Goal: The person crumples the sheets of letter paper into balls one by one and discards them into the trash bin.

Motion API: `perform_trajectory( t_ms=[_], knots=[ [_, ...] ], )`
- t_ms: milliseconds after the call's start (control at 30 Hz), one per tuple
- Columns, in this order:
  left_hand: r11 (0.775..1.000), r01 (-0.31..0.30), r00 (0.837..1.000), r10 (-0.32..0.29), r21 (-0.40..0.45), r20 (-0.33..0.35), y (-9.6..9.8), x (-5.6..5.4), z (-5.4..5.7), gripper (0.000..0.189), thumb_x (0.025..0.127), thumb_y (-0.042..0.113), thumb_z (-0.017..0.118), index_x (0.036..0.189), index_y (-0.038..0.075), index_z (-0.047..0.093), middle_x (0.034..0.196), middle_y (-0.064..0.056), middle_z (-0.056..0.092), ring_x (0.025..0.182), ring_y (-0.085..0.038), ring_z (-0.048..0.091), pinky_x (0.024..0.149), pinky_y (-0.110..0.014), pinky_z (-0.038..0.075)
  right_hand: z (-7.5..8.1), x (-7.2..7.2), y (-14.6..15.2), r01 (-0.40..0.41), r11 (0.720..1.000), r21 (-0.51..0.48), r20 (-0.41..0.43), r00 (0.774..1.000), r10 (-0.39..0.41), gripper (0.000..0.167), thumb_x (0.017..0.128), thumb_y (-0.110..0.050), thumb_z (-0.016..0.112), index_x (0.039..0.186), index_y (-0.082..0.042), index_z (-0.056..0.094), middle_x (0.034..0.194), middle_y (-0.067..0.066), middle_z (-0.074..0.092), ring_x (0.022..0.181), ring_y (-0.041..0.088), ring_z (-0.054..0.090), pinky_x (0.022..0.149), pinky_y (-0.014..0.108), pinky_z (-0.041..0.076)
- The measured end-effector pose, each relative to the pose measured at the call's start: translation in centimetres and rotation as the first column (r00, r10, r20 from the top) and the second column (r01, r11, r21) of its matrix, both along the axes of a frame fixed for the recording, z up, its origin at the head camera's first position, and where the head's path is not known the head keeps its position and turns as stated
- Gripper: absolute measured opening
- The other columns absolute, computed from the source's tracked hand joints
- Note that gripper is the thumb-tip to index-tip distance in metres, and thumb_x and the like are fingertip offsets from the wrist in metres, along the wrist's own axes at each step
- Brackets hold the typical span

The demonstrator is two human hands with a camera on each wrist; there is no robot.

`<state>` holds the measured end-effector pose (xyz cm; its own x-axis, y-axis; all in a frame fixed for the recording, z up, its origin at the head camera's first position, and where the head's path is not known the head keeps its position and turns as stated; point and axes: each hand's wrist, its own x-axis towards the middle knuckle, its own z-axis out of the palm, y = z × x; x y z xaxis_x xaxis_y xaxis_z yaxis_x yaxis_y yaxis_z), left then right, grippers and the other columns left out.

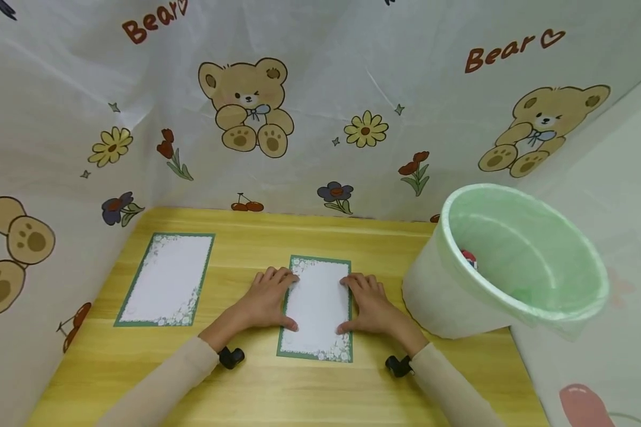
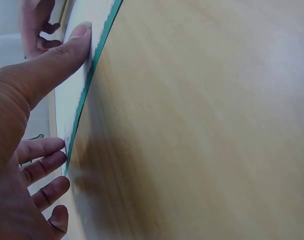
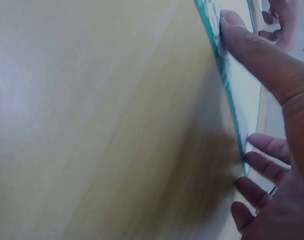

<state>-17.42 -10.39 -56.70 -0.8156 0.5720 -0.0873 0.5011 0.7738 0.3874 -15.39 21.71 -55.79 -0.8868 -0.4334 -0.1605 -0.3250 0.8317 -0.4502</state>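
"Two hands on one sheet, by the head view?"

"Yes. The green-bordered sheet (image 1: 317, 305) lies flat on the table (image 1: 310, 391), between the left hand (image 1: 264, 299) and the right hand (image 1: 374, 308). A second sheet (image 1: 165, 279) lies well apart to the left; a large tub (image 1: 432, 296) stands to the right."

"How would you handle it well?"

"Lightly, I'd say, with even contact on both long edges. Squeezing inward could buckle something so thin, and pushing harder on one side would probably turn it."

"And the left wrist view?"

"That hand is spread and relaxed, gripping nothing. The sheet is to its right: the thumb rests on the face just inside the green border, near the person, and the foremost fingertips meet the left edge farther away."

"The right wrist view?"

"Almost a mirror: loosely spread, not clasping, with the sheet to its left. Its thumb touches the flowered border; fingertips reach the right edge farther off. How hard either hand presses, I can't tell."
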Motion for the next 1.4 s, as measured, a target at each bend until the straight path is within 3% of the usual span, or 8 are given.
perform_trajectory(
  t_ms=[233,467,600,800,933,1033,1233,1400],
  knots=[
    [0.999,0.012,1.0,-0.012,0.036,-0.003,0.4,0.4,-0.4,0.098,0.069,0.076,0.091,0.144,0.023,0.057,0.146,0.001,0.056,0.117,-0.021,0.044,0.093,-0.041,0.031,-1.0,-0.1,0.6,-0.008,0.999,-0.037,-0.013,1.0,0.007,0.103,0.063,-0.074,0.095,0.143,-0.025,0.052,0.149,0.0,0.051,0.12,0.025,0.039,0.097,0.044,0.031],
    [0.982,0.025,1.0,-0.023,0.19,-0.014,0.1,0.9,-1.0,0.028,0.091,0.042,0.087,0.112,0.029,0.074,0.109,0.014,0.072,0.089,-0.011,0.041,0.083,-0.037,0.026,-1.5,0.4,0.7,-0.041,0.97,-0.24,-0.097,0.995,0.018,0.03,0.086,-0.037,0.092,0.107,-0.026,0.072,0.108,-0.01,0.07,0.096,0.013,0.044,0.088,0.038,0.027],
    [0.971,0.024,1.0,-0.023,0.238,-0.01,-0.1,1.1,-1.5,0.005,0.098,0.031,0.08,0.101,0.03,0.076,0.092,0.016,0.068,0.081,-0.009,0.038,0.08,-0.035,0.023,-1.9,0.7,0.5,-0.06,0.957,-0.284,-0.147,0.989,0.019,0.015,0.091,-0.026,0.088,0.101,-0.023,0.078,0.099,-0.01,0.075,0.087,0.01,0.045,0.086,0.035,0.028],
    [0.942,-0.025,0.999,0.01,0.334,0.047,-0.1,0.8,-1.3,0.007,0.099,0.027,0.08,0.105,0.028,0.077,0.094,0.015,0.069,0.08,-0.008,0.043,0.083,-0.037,0.025,-1.7,0.7,0.9,0.071,0.927,-0.368,0.035,0.997,-0.062,0.011,0.094,-0.031,0.085,0.102,-0.029,0.078,0.1,-0.012,0.071,0.088,0.012,0.048,0.085,0.031,0.035],
    [0.872,-0.1,0.98,0.002,0.479,0.2,-0.4,0.8,0.1,0.005,0.102,0.027,0.077,0.106,0.029,0.076,0.097,0.014,0.069,0.082,-0.009,0.055,0.083,-0.033,0.044,-0.4,1.0,1.3,0.157,0.84,-0.519,0.15,0.984,-0.091,0.008,0.097,-0.029,0.083,0.103,-0.028,0.078,0.098,-0.004,0.07,0.083,0.015,0.051,0.073,0.027,0.042],
    [0.8,-0.148,0.962,-0.02,0.581,0.273,-0.4,1.0,1.6,0.005,0.103,0.027,0.075,0.108,0.027,0.074,0.097,0.007,0.066,0.084,-0.01,0.058,0.073,-0.027,0.052,0.9,1.2,1.6,0.143,0.76,-0.634,0.139,0.988,-0.07,0.009,0.098,-0.021,0.081,0.106,-0.018,0.077,0.097,0.004,0.071,0.078,0.011,0.055,0.068,0.026,0.046],
    [0.616,-0.184,0.95,-0.089,0.766,0.301,0.0,1.6,3.9,0.018,0.103,0.017,0.075,0.12,0.015,0.069,0.089,-0.001,0.056,0.075,-0.007,0.054,0.068,-0.023,0.05,3.4,1.8,1.8,0.118,0.593,-0.797,0.092,0.993,-0.074,0.03,0.098,-0.003,0.077,0.127,-0.005,0.067,0.101,0.003,0.077,0.083,0.009,0.069,0.072,0.026,0.058],
    [0.491,-0.181,0.957,-0.11,0.852,0.267,0.6,1.8,5.0,0.047,0.102,0.004,0.074,0.145,0.009,0.059,0.094,-0.003,0.054,0.07,-0.005,0.049,0.064,-0.02,0.048,4.4,1.8,1.8,0.001,0.504,-0.864,-0.045,0.996,-0.08,0.052,0.096,0.012,0.072,0.145,0.006,0.056,0.081,0.0,0.064,0.064,0.01,0.051,0.059,0.027,0.046]
  ],
)
